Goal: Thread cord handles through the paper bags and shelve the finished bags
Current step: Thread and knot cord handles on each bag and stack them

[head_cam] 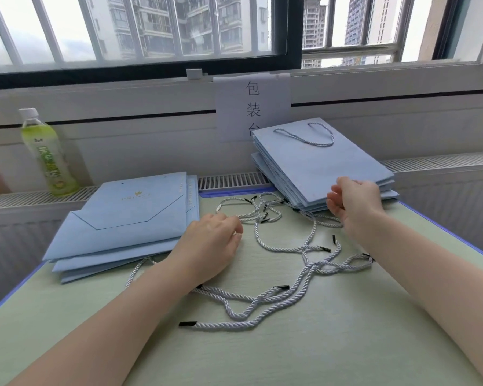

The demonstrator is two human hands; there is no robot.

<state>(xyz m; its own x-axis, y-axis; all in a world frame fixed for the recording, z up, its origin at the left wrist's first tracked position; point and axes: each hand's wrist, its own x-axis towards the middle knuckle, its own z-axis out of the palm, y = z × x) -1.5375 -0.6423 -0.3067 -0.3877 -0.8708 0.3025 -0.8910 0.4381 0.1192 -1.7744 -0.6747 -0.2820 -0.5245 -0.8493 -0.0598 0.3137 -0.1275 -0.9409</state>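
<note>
Corded bags (pixel 322 162) stacked at one o'clock; uncorded bags (pixel 129 218) at ten o'clock; loose cords (pixel 285 274) mid-counter (pixel 346 344). Left hand (pixel 209 246) rests loosely curled, empty; right hand (pixel 354 201) touches the corded stack, grip uncertain.

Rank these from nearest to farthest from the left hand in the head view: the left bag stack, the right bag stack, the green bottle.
From the left hand:
1. Left bag stack, touching its left side.
2. Right bag stack, across the table to the right.
3. Green bottle, far left on the sill.
</note>
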